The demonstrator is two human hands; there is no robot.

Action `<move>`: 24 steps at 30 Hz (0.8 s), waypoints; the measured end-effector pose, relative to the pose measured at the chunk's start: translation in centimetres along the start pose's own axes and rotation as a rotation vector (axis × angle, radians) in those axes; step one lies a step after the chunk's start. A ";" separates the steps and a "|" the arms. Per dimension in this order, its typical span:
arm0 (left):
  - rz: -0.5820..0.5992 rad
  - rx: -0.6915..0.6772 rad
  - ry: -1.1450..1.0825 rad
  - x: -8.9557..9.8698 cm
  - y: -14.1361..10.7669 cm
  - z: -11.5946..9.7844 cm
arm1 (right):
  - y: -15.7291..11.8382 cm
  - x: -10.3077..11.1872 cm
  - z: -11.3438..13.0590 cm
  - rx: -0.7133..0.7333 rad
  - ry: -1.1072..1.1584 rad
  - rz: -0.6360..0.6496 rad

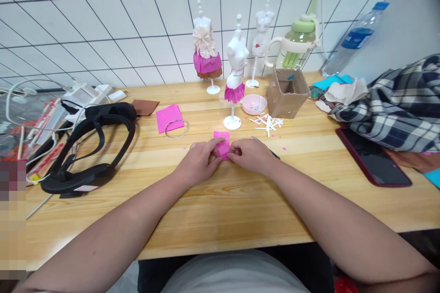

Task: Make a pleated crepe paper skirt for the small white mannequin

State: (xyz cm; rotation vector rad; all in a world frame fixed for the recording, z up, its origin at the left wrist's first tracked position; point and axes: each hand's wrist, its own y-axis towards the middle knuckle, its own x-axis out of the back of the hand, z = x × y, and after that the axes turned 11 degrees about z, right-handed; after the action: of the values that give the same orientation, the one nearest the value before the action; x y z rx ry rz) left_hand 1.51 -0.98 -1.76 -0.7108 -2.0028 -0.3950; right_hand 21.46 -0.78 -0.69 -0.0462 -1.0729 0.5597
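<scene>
A small pink piece of thin paper or cloth [222, 143] lies on the table between my hands. My left hand [201, 158] has its thumb and fingers closed on the piece's left and lower edge. From the other side, my right hand [252, 154] pinches its lower right corner. A thin dark tool [276, 154] is mostly hidden behind my right hand; its kind does not show. Just beyond the hands stands a white mini mannequin [237, 55] wearing a ruffled pink skirt [234, 93]. Pink squares [169, 116] rest to the left, partly under a metal ring [177, 135].
Two more mannequins [207, 39] [263, 27] stand by the tiled wall. Right of centre are a pink bowl [254, 111], white strips [268, 122], a cardboard box [283, 105] and a jug [298, 41]. A black headset [99, 165] lies left, a phone [374, 158] right.
</scene>
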 end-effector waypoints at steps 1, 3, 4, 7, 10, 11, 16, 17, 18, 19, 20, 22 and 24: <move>0.001 0.007 0.004 0.0 0.0 0.0 | 0.0 0.0 0.1 -0.011 -0.003 -0.004; 0.005 0.022 0.009 0.0 0.0 0.0 | 0.1 0.0 0.3 -0.033 -0.010 -0.011; 0.009 0.030 0.011 0.0 -0.1 0.0 | 0.1 0.0 0.4 -0.044 -0.014 -0.013; 0.009 0.058 0.031 -0.1 -0.1 0.2 | 0.2 -0.1 0.6 -0.070 -0.027 -0.027; -0.034 0.084 0.071 -0.2 -0.1 0.4 | 0.3 -0.3 0.6 -0.069 -0.038 -0.044; -0.054 0.092 0.077 -0.3 0.0 0.5 | 0.4 -0.4 0.6 -0.065 -0.039 -0.048; -0.098 0.160 0.063 -0.3 0.4 0.9 | 0.7 -0.7 -0.3 -0.052 0.008 -0.104; -0.101 0.165 0.059 -0.3 0.4 0.9 | 0.6 -0.8 -0.5 -0.035 0.040 -0.131; -0.104 0.163 0.055 -0.3 0.5 1.0 | 0.5 -0.8 -0.8 -0.005 0.072 -0.163; -0.109 0.157 0.051 -0.3 0.5 1.0 | 0.4 -0.7 -1.0 0.040 0.098 -0.201; -0.116 0.150 0.047 -0.3 0.5 1.1 | 0.2 -0.7 -1.2 0.100 0.112 -0.238; -0.128 0.139 0.036 -0.4 0.6 1.2 | -0.2 -0.6 -1.4 0.237 0.081 -0.272; -0.132 0.135 0.026 -0.5 0.6 1.4 | -0.5 -0.5 -1.3 0.337 -0.019 -0.233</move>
State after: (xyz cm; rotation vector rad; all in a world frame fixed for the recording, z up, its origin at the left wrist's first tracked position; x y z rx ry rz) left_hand 1.16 0.09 -2.87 -0.4889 -2.0369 -0.3405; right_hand 22.55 -1.13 -1.60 0.3747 -0.9747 0.5233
